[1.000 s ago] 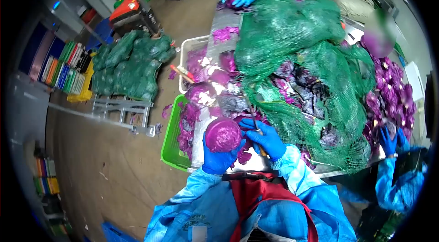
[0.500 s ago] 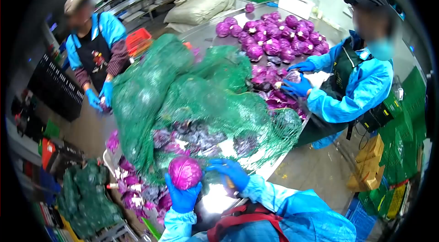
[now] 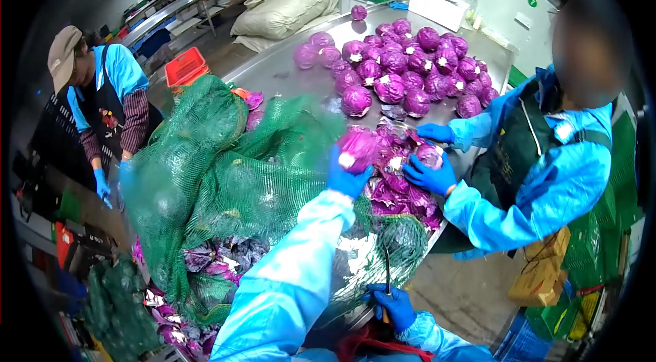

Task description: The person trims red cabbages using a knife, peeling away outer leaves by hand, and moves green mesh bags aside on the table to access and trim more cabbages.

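Left hand (image 3: 347, 179), cupping a cabbage (image 3: 358, 146), has swung outward, bringing it nearer the piled heads (image 3: 413, 82); right hand (image 3: 395, 309) clenched round knife (image 3: 387, 267)

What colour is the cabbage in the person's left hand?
The cabbage is purple with a whitish patch; the head view shows it.

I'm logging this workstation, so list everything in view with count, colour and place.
Table: one, silvery, centre
Held cabbage: one, purple, left hand
Other cabbages: many, purple, far tabletop
Loose leaves: many, purple, on table
Mesh sacking: uncounted, green, tabletop
Knife: one, dark blade, right hand
Crate: one, red, left
Boxes: two, white, back
Bulky sacks: uncounted, pale, back
Cartons: uncounted, brown, right
Workers: two, blue, left and right
Gloved left hand: one, blue, centre
Gloved right hand: one, blue, bottom
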`<state>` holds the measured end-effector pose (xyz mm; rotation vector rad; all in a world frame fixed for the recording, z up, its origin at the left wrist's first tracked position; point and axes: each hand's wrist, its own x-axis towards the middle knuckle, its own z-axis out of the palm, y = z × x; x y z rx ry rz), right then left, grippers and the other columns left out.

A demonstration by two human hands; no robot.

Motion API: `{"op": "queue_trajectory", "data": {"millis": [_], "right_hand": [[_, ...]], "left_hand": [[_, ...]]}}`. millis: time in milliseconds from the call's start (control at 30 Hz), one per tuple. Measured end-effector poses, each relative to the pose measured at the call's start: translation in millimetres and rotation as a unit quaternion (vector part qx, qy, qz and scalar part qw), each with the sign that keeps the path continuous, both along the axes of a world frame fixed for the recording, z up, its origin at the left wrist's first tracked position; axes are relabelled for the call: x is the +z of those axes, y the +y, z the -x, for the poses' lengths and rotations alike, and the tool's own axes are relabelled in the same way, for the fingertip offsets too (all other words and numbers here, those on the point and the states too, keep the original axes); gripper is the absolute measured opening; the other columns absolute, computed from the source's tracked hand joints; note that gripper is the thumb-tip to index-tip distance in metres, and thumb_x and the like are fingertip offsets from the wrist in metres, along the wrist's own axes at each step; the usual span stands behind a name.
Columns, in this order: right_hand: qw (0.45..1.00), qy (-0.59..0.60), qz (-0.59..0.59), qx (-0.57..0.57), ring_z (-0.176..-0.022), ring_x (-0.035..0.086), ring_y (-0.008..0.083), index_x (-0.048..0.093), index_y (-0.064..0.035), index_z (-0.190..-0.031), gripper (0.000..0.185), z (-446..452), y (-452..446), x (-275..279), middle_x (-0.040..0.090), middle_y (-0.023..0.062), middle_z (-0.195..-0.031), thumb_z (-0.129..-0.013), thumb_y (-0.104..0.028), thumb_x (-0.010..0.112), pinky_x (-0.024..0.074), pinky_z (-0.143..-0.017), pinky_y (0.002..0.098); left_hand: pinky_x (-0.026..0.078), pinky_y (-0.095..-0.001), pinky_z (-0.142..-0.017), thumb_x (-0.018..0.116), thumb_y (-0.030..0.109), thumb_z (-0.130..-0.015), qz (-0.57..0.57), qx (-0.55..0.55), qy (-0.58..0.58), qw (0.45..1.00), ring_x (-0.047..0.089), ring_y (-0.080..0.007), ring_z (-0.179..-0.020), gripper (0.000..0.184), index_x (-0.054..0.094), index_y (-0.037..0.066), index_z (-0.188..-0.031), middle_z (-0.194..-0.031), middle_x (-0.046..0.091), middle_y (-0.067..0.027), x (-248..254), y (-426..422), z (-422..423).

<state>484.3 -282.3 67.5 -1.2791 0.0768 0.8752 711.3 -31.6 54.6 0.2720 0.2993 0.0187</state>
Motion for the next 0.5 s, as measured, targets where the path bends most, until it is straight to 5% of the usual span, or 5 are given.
{"op": "queue_trajectory", "data": {"millis": [133,200,300,367,500], "right_hand": [[1.0,0.024,-0.007,-0.014,-0.052,0.051,0.0079,0.055,0.0013,-0.116,0.03,-18.4,-3.7,3.9,0.066,0.0121,-0.095,-0.092,-0.017,0.053,0.0419,-0.048,0.02],[1.0,0.022,0.006,-0.016,-0.051,0.051,0.009,0.054,0.0025,-0.116,0.031,-22.3,-0.8,6.5,0.066,0.0139,-0.094,-0.092,-0.017,0.053,0.0417,-0.048,0.0201],[0.999,-0.011,0.029,0.015,-0.048,0.051,0.0096,0.056,0.0032,-0.112,0.03,-23.4,8.6,-4.4,0.067,0.0145,-0.088,-0.092,-0.018,0.052,0.0402,-0.045,0.021],[0.999,-0.027,0.014,0.037,-0.045,0.049,0.0097,0.057,0.003,-0.111,0.029,-18.2,22.2,-4.2,0.067,0.0132,-0.086,-0.092,-0.018,0.052,0.0394,-0.043,0.0216],[0.995,-0.045,0.019,0.093,-0.043,0.05,0.0108,0.057,0.0015,-0.11,0.031,0.5,59.8,2.6,0.067,0.012,-0.084,-0.091,-0.023,0.053,0.0396,-0.04,0.0226]], "left_hand": [[0.039,-0.0492,-0.097,0.057,0.052,-0.084,0.024,0.054,0.118,0.991,0.045,-0.0327,-0.119,0.065,0.038,0.014,-0.133,-0.13,0.044,-0.0171,10.8,-1.9,-18.0],[0.042,-0.043,-0.093,0.054,0.047,-0.088,-0.065,0.026,0.009,0.998,0.05,-0.0301,-0.115,0.061,0.037,0.012,-0.135,-0.128,0.047,-0.0169,24.5,7.4,21.6],[0.044,-0.0355,-0.086,0.047,0.044,-0.092,-0.231,-0.01,-0.007,0.973,0.055,-0.0223,-0.106,0.052,0.045,0.009,-0.13,-0.122,0.055,-0.0138,47.1,24.4,119.7],[0.046,-0.0317,-0.08,0.049,0.036,-0.092,-0.31,0.01,0.047,0.95,0.06,-0.0188,-0.092,0.046,0.052,0.001,-0.121,-0.109,0.062,-0.011,32.3,33.8,196.8],[0.048,-0.0269,-0.076,0.058,0.024,-0.09,-0.361,0.091,0.205,0.905,0.062,-0.0156,-0.089,0.03,0.056,0.003,-0.111,-0.101,0.064,-0.0067,-28.9,53.0,349.6]]}}
